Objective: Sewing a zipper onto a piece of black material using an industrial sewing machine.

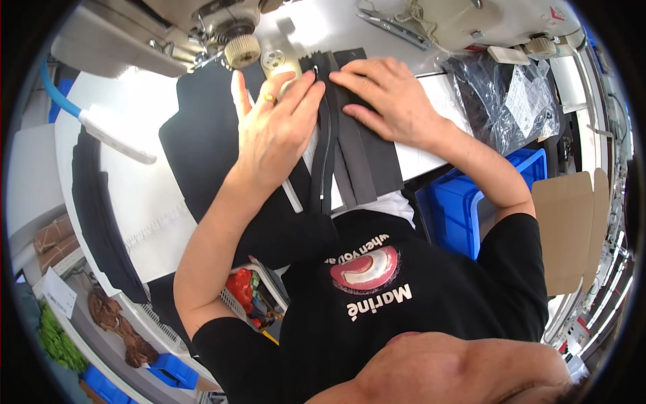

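Note:
Dark garment fabric (205,128) lies across the white sewing table, its lower part hanging over my lap. A zipper (326,145) with a pale line of teeth runs lengthwise down it, beside grey-black fabric strips (373,151). My left hand (276,138), wearing a ring, lies over the fabric left of the zipper. Its fingers are stretched, the index and thumb apart from the others, with the fingertips near the zipper's top. On the other side, my right hand (397,101) rests its spread fingertips on the fabric strips. Neither hand grips anything visible.
A sewing machine (121,40) stands at the upper left, another machine (511,27) at the upper right. Plastic-wrapped dark goods (501,101) lie at right, above a blue crate (454,209) and cardboard (565,229). Folded dark fabric (101,209) drapes over the table's left side.

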Available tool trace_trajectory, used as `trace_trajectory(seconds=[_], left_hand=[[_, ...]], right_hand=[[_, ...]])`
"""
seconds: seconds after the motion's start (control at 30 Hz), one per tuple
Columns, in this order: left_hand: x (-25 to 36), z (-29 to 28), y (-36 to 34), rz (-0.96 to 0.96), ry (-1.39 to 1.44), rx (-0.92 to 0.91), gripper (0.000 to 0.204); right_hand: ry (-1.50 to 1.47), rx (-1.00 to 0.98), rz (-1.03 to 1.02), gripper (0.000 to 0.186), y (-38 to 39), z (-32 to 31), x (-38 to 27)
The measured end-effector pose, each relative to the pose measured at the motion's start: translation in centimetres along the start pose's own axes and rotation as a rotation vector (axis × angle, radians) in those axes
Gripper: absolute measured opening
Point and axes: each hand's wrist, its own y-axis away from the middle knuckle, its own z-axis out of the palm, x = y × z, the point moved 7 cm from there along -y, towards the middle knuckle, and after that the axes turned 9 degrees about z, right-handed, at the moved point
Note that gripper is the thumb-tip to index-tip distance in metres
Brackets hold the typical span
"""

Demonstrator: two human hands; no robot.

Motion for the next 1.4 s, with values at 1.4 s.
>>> trace_trajectory(seconds=[1.4], left_hand=[[-1.1, 0.4, 0.2, 0.051, 0.203, -0.167, 0.057]], right_hand=[[-0.48, -0.014, -0.132, 0.027, 4.8, -3.1, -5.5]])
